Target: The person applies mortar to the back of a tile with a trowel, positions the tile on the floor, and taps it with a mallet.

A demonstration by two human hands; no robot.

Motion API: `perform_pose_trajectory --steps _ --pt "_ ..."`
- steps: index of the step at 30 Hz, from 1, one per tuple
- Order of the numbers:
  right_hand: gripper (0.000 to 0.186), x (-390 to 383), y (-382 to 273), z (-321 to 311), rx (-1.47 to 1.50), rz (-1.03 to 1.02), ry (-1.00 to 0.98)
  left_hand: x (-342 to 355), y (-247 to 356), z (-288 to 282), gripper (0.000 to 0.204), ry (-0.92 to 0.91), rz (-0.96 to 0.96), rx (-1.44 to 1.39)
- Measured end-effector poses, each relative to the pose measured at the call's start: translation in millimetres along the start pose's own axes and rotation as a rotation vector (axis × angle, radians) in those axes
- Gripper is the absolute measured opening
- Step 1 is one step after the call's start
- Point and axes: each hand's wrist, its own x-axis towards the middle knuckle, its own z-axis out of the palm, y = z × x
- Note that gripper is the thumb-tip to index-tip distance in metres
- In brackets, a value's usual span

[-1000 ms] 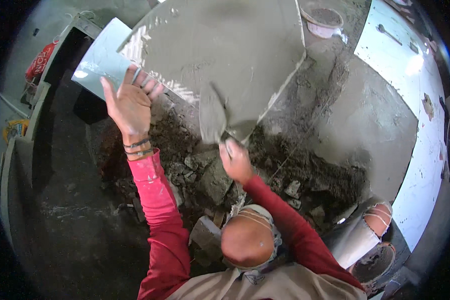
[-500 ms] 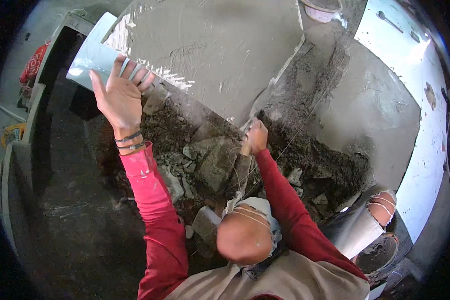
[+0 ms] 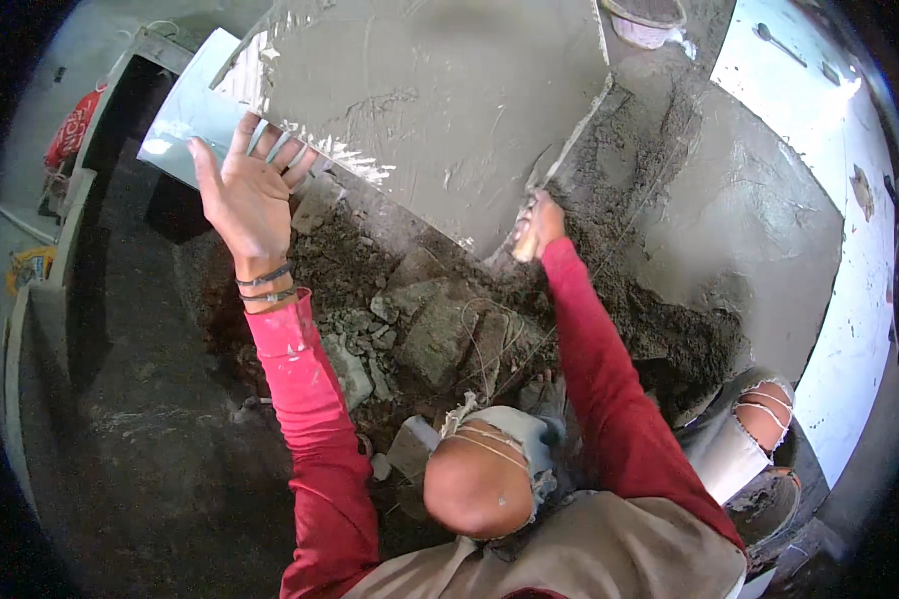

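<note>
A large tile [image 3: 182, 128], pale and glossy where bare, is mostly coated with wet grey mortar [image 3: 440, 120]. My left hand [image 3: 252, 200] is palm up with fingers spread, the fingertips at the tile's near left edge; I cannot tell how much weight they bear. My right hand [image 3: 543, 222] is closed round the wooden handle of a trowel [image 3: 523, 248] at the tile's near right corner. Its blade, partly hidden by my hand and blurred, lies along the tile's right edge. White ridges show through the mortar along the left border.
Broken stones [image 3: 435, 344] and dark rubble [image 3: 659, 344] lie below the tile, with a thin string [image 3: 517, 374] across them. Smoothed mortar [image 3: 749, 225] and white tiles [image 3: 859, 329] are at right. A bucket [image 3: 644, 25] stands at the far side; my bent knee [image 3: 477, 484] is close in front.
My right hand has moved the trowel up and to the right, from the tile's near corner along its right edge. My left hand stays at the left edge, shifting slightly with the view.
</note>
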Motion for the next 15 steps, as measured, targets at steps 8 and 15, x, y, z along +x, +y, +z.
perform_pose_trajectory --steps 8,15 --pt "0.023 -71 86 52 -0.345 -0.318 -0.061 -6 4 -14 0.092 0.068 0.012 0.005" --pt "0.029 -91 212 -8 -0.94 -1.024 0.031 -6 3 -13 0.094 0.071 0.038 0.073"
